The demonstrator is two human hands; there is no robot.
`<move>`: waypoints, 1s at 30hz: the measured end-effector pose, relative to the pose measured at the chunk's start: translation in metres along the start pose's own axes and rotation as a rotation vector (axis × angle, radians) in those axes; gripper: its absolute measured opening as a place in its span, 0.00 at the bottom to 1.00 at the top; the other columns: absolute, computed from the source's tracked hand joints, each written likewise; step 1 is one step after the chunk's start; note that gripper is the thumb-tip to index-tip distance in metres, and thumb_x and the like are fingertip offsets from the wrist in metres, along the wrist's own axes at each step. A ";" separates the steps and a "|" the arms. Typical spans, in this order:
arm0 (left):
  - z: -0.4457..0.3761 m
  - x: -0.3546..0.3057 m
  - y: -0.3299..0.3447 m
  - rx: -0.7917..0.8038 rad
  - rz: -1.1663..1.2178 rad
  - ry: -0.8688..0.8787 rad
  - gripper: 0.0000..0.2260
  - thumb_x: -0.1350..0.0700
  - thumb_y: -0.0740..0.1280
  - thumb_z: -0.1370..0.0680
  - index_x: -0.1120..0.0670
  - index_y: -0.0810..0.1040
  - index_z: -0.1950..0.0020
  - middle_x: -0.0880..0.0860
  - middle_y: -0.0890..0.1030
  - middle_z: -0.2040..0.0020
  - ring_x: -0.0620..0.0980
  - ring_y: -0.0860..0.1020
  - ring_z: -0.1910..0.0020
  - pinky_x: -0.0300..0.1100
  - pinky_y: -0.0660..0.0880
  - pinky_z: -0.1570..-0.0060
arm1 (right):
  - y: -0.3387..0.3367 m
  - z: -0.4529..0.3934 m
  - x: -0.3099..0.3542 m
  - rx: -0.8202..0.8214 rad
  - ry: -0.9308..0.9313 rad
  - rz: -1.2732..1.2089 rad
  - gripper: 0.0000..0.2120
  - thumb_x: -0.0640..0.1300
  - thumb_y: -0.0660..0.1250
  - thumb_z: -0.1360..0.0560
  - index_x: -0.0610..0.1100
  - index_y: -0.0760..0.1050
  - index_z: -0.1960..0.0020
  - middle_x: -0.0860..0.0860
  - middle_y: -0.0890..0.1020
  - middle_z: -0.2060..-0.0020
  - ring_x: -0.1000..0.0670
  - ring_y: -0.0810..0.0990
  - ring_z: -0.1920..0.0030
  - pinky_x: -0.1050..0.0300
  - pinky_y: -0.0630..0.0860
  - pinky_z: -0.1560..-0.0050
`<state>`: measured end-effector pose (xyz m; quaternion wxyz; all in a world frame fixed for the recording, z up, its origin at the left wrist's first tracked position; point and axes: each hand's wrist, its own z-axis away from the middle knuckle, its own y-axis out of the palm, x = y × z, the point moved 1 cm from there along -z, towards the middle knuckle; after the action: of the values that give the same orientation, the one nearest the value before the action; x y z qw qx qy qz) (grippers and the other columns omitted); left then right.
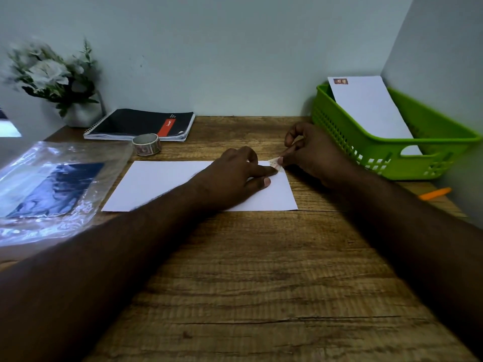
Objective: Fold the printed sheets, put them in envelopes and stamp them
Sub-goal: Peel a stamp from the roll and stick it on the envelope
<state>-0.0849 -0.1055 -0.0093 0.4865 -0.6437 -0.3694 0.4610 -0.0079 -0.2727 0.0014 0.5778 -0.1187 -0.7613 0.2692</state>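
Far left, a white flower plant (52,74) stands in the corner. In front of it lies a clear plastic bag (49,189) with something dark blue inside. A black notebook (141,124) rests near the wall, and a roll of stamps (146,144) sits just in front of it.

In the middle of the wooden tabletop (261,283) lies a white envelope (162,184), flat. The left hand (235,176) rests on it with straight fingers (264,172) that press down near its top right corner. A small stamp (275,163) is at that corner. The right hand (308,152) pinches the stamp between thumb and finger, with the other fingers curled up.

On the right stands a green basket (428,142). Another envelope (371,111) leans inside it, with a stamp on its top left corner. An orange pen (435,193) lies near the right edge.
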 end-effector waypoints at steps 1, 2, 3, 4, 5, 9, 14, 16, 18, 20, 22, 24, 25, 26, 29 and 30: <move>0.000 0.000 0.000 0.001 -0.002 -0.002 0.18 0.43 0.56 0.19 0.40 0.69 0.29 0.50 0.67 0.33 0.49 0.63 0.34 0.42 0.62 0.39 | 0.000 0.000 0.000 -0.004 -0.007 0.016 0.16 0.33 0.77 0.37 0.44 0.72 0.58 0.41 0.83 0.62 0.42 0.84 0.59 0.44 0.80 0.59; 0.000 -0.001 -0.001 0.002 -0.004 -0.003 0.18 0.44 0.56 0.19 0.39 0.69 0.29 0.51 0.67 0.33 0.49 0.63 0.34 0.42 0.62 0.39 | 0.001 0.000 0.000 -0.012 -0.016 0.037 0.16 0.34 0.77 0.38 0.46 0.73 0.59 0.42 0.83 0.63 0.41 0.83 0.60 0.44 0.79 0.61; 0.000 -0.001 -0.001 0.003 -0.005 -0.004 0.18 0.44 0.56 0.19 0.39 0.68 0.29 0.51 0.67 0.33 0.50 0.63 0.34 0.42 0.63 0.39 | 0.002 0.000 0.000 -0.025 -0.027 0.064 0.16 0.35 0.78 0.39 0.47 0.72 0.61 0.42 0.83 0.64 0.40 0.83 0.61 0.43 0.79 0.62; 0.000 -0.001 -0.002 0.006 -0.006 -0.003 0.18 0.44 0.56 0.19 0.39 0.68 0.29 0.51 0.67 0.33 0.50 0.63 0.34 0.42 0.63 0.39 | 0.002 0.000 0.000 -0.037 -0.039 0.091 0.16 0.36 0.78 0.40 0.48 0.72 0.62 0.43 0.82 0.65 0.40 0.82 0.62 0.42 0.79 0.62; 0.000 -0.002 -0.002 0.010 -0.007 -0.005 0.18 0.43 0.56 0.19 0.39 0.68 0.29 0.51 0.67 0.33 0.50 0.63 0.34 0.42 0.62 0.40 | 0.003 0.000 0.001 -0.044 -0.051 0.117 0.16 0.37 0.78 0.40 0.49 0.72 0.62 0.44 0.82 0.65 0.41 0.82 0.62 0.42 0.79 0.62; -0.001 -0.001 -0.001 0.029 -0.012 -0.013 0.18 0.43 0.56 0.19 0.39 0.68 0.29 0.51 0.67 0.32 0.50 0.63 0.34 0.41 0.61 0.41 | 0.004 -0.001 0.002 -0.048 -0.063 0.166 0.15 0.37 0.78 0.39 0.49 0.74 0.60 0.45 0.82 0.64 0.45 0.81 0.63 0.46 0.79 0.62; -0.002 -0.001 -0.002 0.040 -0.016 -0.014 0.18 0.43 0.56 0.19 0.38 0.68 0.29 0.51 0.67 0.33 0.51 0.63 0.35 0.43 0.62 0.40 | 0.006 -0.004 -0.001 -0.046 -0.035 0.154 0.12 0.39 0.79 0.37 0.47 0.77 0.59 0.48 0.80 0.65 0.50 0.78 0.66 0.56 0.74 0.67; -0.002 -0.001 -0.002 0.032 -0.011 -0.011 0.18 0.43 0.56 0.19 0.38 0.68 0.29 0.50 0.67 0.34 0.51 0.63 0.35 0.41 0.61 0.41 | 0.007 -0.006 -0.003 -0.056 -0.026 0.145 0.13 0.40 0.79 0.37 0.48 0.77 0.60 0.49 0.80 0.66 0.51 0.78 0.67 0.58 0.71 0.67; -0.001 -0.001 -0.001 0.024 -0.002 -0.012 0.17 0.43 0.56 0.19 0.38 0.68 0.29 0.50 0.67 0.34 0.51 0.63 0.35 0.41 0.60 0.41 | 0.008 -0.008 -0.004 -0.058 -0.019 0.143 0.13 0.40 0.79 0.38 0.47 0.77 0.59 0.50 0.80 0.65 0.51 0.78 0.65 0.59 0.69 0.67; -0.001 0.000 0.000 0.020 0.003 -0.015 0.17 0.43 0.57 0.19 0.38 0.69 0.29 0.50 0.67 0.33 0.50 0.63 0.34 0.41 0.60 0.42 | 0.010 -0.009 -0.003 -0.040 -0.007 0.140 0.13 0.39 0.79 0.37 0.44 0.78 0.56 0.51 0.78 0.62 0.51 0.77 0.62 0.61 0.68 0.67; -0.002 0.000 -0.001 0.030 0.003 -0.020 0.18 0.43 0.57 0.19 0.38 0.69 0.29 0.50 0.67 0.33 0.50 0.62 0.34 0.41 0.60 0.41 | 0.011 -0.010 -0.001 -0.022 0.013 0.149 0.14 0.38 0.78 0.36 0.44 0.77 0.54 0.50 0.78 0.59 0.51 0.77 0.59 0.62 0.67 0.68; -0.002 0.000 -0.001 0.035 0.006 -0.023 0.18 0.43 0.57 0.19 0.38 0.69 0.29 0.50 0.67 0.33 0.50 0.63 0.35 0.42 0.61 0.40 | 0.012 -0.010 0.000 -0.036 0.027 0.168 0.14 0.36 0.77 0.35 0.44 0.77 0.53 0.49 0.77 0.58 0.50 0.77 0.60 0.61 0.68 0.70; -0.002 -0.001 -0.001 0.032 0.007 -0.020 0.18 0.43 0.57 0.19 0.39 0.69 0.29 0.50 0.67 0.34 0.50 0.63 0.35 0.43 0.62 0.39 | 0.012 -0.011 0.001 -0.055 0.030 0.178 0.13 0.36 0.76 0.35 0.44 0.77 0.53 0.49 0.77 0.59 0.51 0.77 0.61 0.61 0.69 0.71; -0.001 -0.001 -0.001 0.026 0.004 -0.016 0.18 0.43 0.57 0.19 0.39 0.69 0.29 0.50 0.67 0.34 0.50 0.63 0.35 0.44 0.62 0.37 | 0.013 -0.011 0.000 -0.081 0.025 0.189 0.12 0.35 0.75 0.34 0.44 0.77 0.53 0.49 0.78 0.60 0.50 0.77 0.63 0.60 0.70 0.71; 0.000 -0.002 -0.001 0.017 0.016 -0.014 0.17 0.44 0.57 0.19 0.39 0.69 0.30 0.51 0.67 0.35 0.51 0.63 0.35 0.46 0.62 0.35 | 0.013 -0.012 -0.005 -0.162 -0.020 0.239 0.10 0.35 0.72 0.32 0.47 0.76 0.56 0.50 0.78 0.62 0.48 0.79 0.61 0.55 0.77 0.64; 0.000 -0.002 -0.001 0.016 0.021 -0.016 0.17 0.44 0.57 0.19 0.39 0.70 0.30 0.51 0.67 0.34 0.51 0.63 0.35 0.46 0.62 0.35 | 0.012 -0.012 -0.008 -0.165 -0.036 0.247 0.09 0.38 0.73 0.32 0.48 0.76 0.56 0.51 0.78 0.62 0.48 0.79 0.60 0.54 0.78 0.61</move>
<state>-0.0856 -0.1070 -0.0083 0.4838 -0.6399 -0.3630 0.4740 0.0046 -0.2632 -0.0093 0.5148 -0.2535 -0.7708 0.2768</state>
